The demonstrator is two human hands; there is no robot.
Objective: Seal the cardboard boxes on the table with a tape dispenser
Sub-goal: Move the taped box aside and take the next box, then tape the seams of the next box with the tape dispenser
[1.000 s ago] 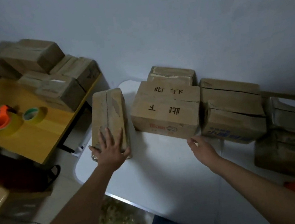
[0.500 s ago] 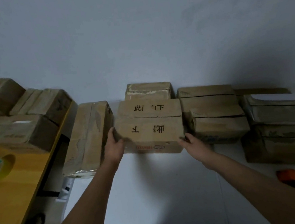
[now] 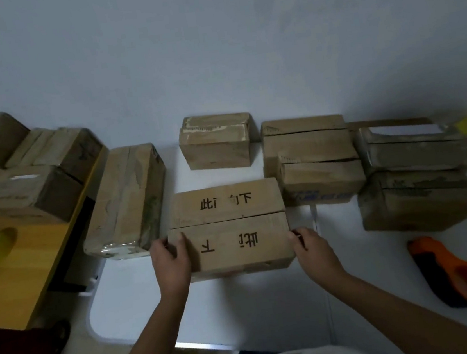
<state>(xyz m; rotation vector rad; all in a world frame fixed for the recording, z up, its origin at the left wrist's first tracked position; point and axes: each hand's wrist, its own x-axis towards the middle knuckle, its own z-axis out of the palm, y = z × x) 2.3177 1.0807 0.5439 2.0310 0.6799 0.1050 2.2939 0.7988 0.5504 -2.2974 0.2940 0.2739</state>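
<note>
Both hands, the left hand (image 3: 169, 261) and the right hand (image 3: 313, 248), grip the lettered box (image 3: 228, 230) near the middle of the white tabletop (image 3: 270, 298). Its top seam looks untaped. The orange tape dispenser (image 3: 456, 273) lies untouched at the right.

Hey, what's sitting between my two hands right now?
The printed cardboard box: in the head view, the left hand grips its left end and the right hand its right.

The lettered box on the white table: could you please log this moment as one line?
lettered box: top seam untaped | left hand: grips left end | right hand: grips right end | tape dispenser: idle, right on white table
</note>
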